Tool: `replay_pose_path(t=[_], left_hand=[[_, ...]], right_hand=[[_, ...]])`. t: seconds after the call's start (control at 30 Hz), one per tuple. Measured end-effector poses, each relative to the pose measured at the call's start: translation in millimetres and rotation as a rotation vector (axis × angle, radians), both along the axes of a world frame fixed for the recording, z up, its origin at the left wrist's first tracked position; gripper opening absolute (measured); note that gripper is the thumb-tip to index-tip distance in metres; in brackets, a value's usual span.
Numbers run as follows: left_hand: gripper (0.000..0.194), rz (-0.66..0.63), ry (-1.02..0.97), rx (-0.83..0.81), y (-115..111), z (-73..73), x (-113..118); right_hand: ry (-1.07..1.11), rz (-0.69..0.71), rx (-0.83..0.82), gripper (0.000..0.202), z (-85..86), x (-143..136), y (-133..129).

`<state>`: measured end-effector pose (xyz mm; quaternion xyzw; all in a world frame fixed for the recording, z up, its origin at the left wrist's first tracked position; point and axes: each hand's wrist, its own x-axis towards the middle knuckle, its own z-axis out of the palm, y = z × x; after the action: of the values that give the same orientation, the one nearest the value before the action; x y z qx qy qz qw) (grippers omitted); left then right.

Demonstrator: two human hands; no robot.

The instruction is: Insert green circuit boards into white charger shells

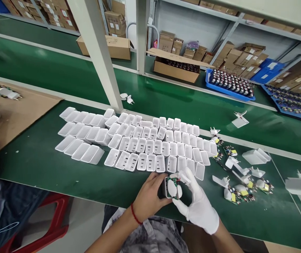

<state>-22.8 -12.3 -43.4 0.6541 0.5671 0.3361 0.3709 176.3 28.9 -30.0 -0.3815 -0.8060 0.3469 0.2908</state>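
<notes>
Left hand [150, 193] clasped one case [166, 189], right hand [199, 205] one board [172, 188] at its mouth; beyond sat two loaded trays [228, 93].

L hand [150, 193] holds wht case [166, 189]; gloved R hand [198, 206] grasps PCB [176, 180] at opening.

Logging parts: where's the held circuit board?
Head view, low, right of centre: the circuit board is at the mouth of the white case, by the right hand.

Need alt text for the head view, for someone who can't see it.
A bare left hand holds a white case while the gloved right hand is at the circuit board in its mouth. Rows of open cases sit on the green table, loose boards to the right.
</notes>
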Motion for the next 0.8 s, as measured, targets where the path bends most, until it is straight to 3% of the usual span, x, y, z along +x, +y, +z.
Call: replay_pose_path(t=[0.4,0.67,0.8], left_hand=[[0.057,-0.011,-0.009,-0.014,1,-1.0,-1],[0.061,-0.023,-0.009,-0.011,1,-2.9,-2],[0.06,-0.018,-0.015,-0.038,2,-1.3,-2]], right_hand=[[-0.052,0.036,0.049,0.09,-0.9,0,4],[-0.046,0.072,0.191,0.083,16.9,-11,7],[-0.025,0.083,0.159,0.084,19.6,-14,9]])
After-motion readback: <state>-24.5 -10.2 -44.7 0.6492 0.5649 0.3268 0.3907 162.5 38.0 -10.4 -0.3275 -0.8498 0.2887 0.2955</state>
